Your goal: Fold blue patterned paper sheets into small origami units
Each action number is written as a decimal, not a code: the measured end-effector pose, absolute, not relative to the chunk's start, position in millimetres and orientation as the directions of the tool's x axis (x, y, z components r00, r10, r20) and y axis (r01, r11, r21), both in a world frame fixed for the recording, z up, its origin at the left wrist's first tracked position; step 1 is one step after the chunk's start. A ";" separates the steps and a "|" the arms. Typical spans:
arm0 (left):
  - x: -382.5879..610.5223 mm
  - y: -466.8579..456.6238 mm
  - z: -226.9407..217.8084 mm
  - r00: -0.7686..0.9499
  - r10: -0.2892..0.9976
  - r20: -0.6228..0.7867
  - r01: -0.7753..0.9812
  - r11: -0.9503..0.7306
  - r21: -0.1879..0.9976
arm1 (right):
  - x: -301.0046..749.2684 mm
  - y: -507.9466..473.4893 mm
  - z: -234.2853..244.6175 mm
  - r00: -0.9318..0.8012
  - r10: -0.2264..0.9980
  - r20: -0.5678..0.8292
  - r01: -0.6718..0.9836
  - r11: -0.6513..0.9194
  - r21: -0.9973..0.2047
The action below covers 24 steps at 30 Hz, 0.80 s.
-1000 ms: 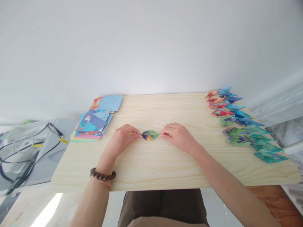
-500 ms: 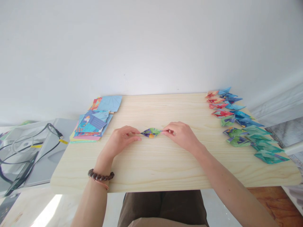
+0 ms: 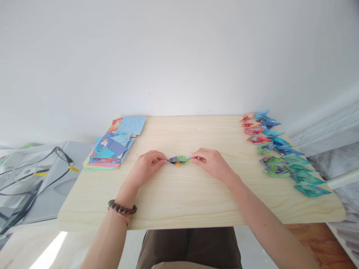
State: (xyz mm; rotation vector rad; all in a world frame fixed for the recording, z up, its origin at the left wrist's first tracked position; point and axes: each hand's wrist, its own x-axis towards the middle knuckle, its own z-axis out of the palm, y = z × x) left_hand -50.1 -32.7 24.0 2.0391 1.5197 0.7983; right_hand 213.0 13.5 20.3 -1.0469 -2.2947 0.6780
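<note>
A small folded paper piece (image 3: 178, 160), green, purple and orange and pointed at both ends, lies at the middle of the pale wooden table (image 3: 196, 198). My left hand (image 3: 147, 167) pinches its left tip with thumb and forefinger. My right hand (image 3: 211, 162) pinches its right tip the same way. Both hands rest on the tabletop, fingers curled. A dark bead bracelet (image 3: 121, 208) circles my left wrist.
A stack of patterned paper squares (image 3: 112, 147) lies at the table's back left. Several finished folded pieces (image 3: 280, 155), red, blue and green, run in rows along the right side. Left of the table a grey tray (image 3: 42, 186) holds black cables. A white wall stands behind.
The paper piece looks flatter and narrower than a second ago, drawn out between both pinches. My head has tipped slightly, so the table sits lower in view.
</note>
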 end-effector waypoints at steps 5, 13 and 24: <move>-36.2 -33.1 22.7 0.221 0.941 0.257 0.695 -0.337 0.635 | 225.4 -1.0 20.9 -0.460 0.870 0.176 0.655 0.466 -0.595; 53.3 -45.2 28.4 0.398 0.883 0.248 0.612 -0.457 0.645 | 276.3 -82.6 10.8 -0.236 0.943 0.237 0.856 0.317 -0.409; 179.0 -42.6 22.0 0.428 0.880 0.206 0.485 -0.416 0.769 | 362.4 -129.8 -15.0 0.169 0.823 0.543 0.906 0.087 -0.414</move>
